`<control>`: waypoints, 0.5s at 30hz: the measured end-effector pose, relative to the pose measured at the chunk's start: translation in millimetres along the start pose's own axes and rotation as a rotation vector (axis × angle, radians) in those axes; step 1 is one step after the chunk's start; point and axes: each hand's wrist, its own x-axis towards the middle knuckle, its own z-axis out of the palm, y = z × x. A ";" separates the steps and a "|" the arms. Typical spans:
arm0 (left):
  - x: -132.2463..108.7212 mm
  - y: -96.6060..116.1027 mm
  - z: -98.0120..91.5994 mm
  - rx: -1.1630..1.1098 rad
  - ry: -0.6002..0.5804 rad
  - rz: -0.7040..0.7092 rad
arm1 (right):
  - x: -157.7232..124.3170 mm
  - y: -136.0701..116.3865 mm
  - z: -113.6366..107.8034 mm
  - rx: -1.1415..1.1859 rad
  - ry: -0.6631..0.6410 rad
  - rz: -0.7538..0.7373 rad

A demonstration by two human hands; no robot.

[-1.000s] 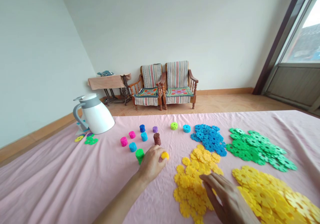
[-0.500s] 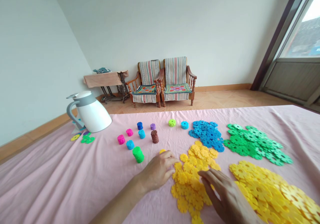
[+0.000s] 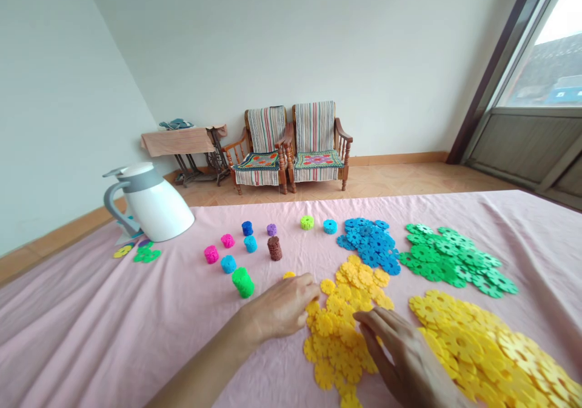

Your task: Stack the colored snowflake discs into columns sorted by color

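My left hand [image 3: 288, 305] rests at the left edge of a loose pile of yellow flower-shaped discs [image 3: 339, 329]. Its fingers are curled together, and what lies between the fingertips is hidden. Reaching over the same pile from the right, my right hand [image 3: 395, 341] has its fingers stretched out and its thumb apart from them, with yellow discs showing in the gap. Just beyond my left hand, part of another yellow piece [image 3: 288, 274] peeks out. Upright stacks stand farther left, among them a green stack [image 3: 242, 282] and a brown stack [image 3: 274, 248].
Blue discs [image 3: 370, 241] and green discs [image 3: 454, 259] lie in piles behind, with larger yellow discs [image 3: 482, 341] at the right. A white jug [image 3: 159, 208] stands at the left on the pink cloth [image 3: 113, 329]. Two chairs [image 3: 313, 135] are beyond the table.
The view has turned a little, so everything sits slightly farther left. Both hands stay almost in the same place over the yellow pile.
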 end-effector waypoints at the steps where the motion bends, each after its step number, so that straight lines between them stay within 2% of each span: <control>1: -2.0 -0.2 0.2 0.016 -0.001 -0.016 | -0.3 0.2 -0.1 0.002 -0.009 0.003; 6: -11.5 0.4 1.7 0.039 0.011 -0.082 | -1.1 0.1 0.5 0.029 -0.039 0.007; 11: -17.2 2.2 7.2 -0.027 0.046 -0.084 | -1.1 0.3 1.8 0.028 0.021 -0.023; 15: -19.0 -1.6 1.7 -0.030 0.169 -0.161 | -1.1 0.7 1.4 0.031 0.045 -0.035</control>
